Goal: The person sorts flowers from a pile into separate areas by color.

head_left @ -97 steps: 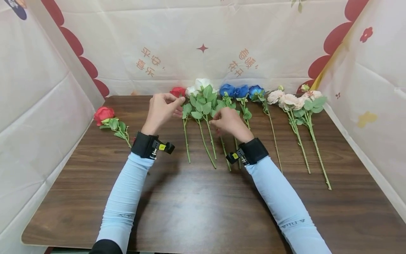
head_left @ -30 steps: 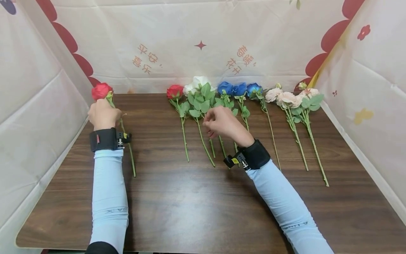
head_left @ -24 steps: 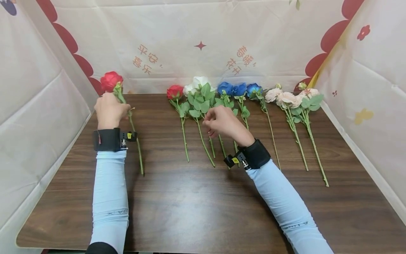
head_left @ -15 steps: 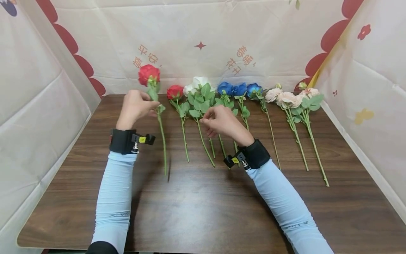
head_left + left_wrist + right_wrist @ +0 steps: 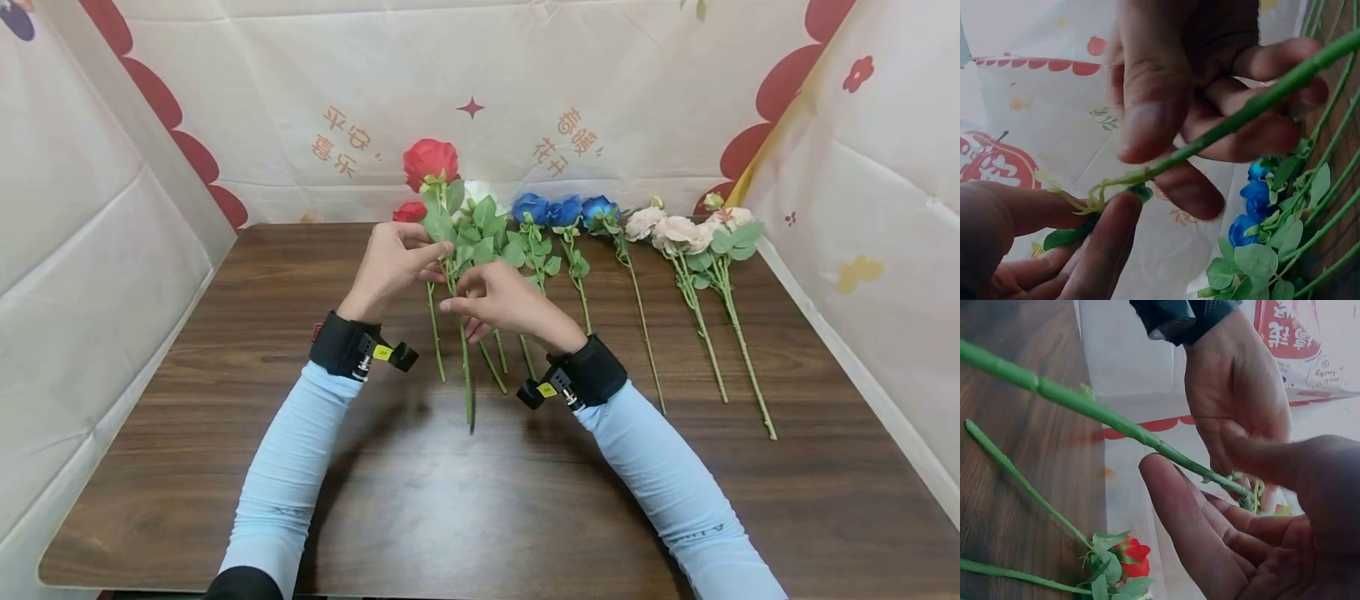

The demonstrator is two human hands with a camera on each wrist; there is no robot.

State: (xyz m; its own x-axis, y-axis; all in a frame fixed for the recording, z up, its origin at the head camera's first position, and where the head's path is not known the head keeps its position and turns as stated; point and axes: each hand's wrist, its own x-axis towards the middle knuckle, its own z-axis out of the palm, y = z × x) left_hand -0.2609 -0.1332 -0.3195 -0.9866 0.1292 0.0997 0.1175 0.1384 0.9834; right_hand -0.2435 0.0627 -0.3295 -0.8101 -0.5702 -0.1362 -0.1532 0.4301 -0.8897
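Observation:
In the head view my left hand pinches a red rose by its leafy upper stem and holds it raised above the table. The left wrist view shows thumb and finger closed on the green stem near its leaves. My right hand is beside that stem with thumb and fingers apart. In the right wrist view its fingers are close to the stem; whether they touch cannot be told. A second red rose lies behind my left hand, and white roses are partly hidden behind the raised leaves.
Blue roses lie right of the white ones, stems toward me. Farther right are pale pink flowers. The brown wooden table extends toward the front. Printed cloth walls enclose the back and sides.
My left hand took hold of the red rose at the far left, lifted it and carried it right to the middle. The right hand, long still, has shifted slightly left toward its stem.

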